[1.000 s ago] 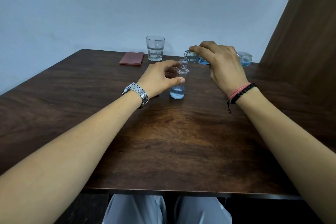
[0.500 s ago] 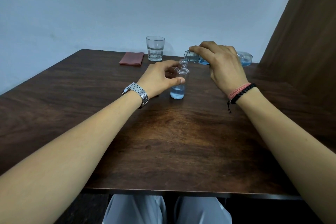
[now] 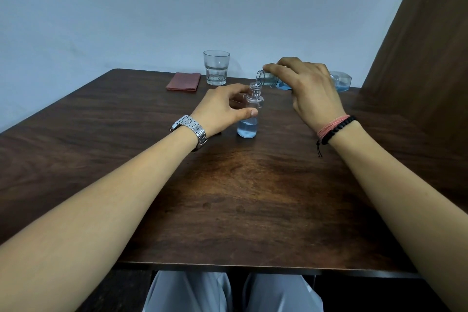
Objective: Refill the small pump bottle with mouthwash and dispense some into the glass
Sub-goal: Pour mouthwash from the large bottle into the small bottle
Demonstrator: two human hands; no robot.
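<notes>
A small clear bottle (image 3: pixel 248 124) stands uncapped on the table, its lower third filled with blue liquid. My left hand (image 3: pixel 222 109) holds it around the middle, thumb in front. My right hand (image 3: pixel 306 88) grips a larger mouthwash bottle (image 3: pixel 340 81) tipped almost flat, with its open mouth just above the small bottle's neck. Blue mouthwash shows inside the big bottle. An empty clear glass (image 3: pixel 216 67) stands at the table's far edge. The pump top is not visible.
A folded reddish cloth (image 3: pixel 183 81) lies left of the glass. The dark wooden table (image 3: pixel 228 197) meets a pale wall behind and a brown wooden panel (image 3: pixel 425 45) on the right. My knees show below the near edge.
Both hands and both bottles keep the same pose. The blue level in the small bottle looks about the same.
</notes>
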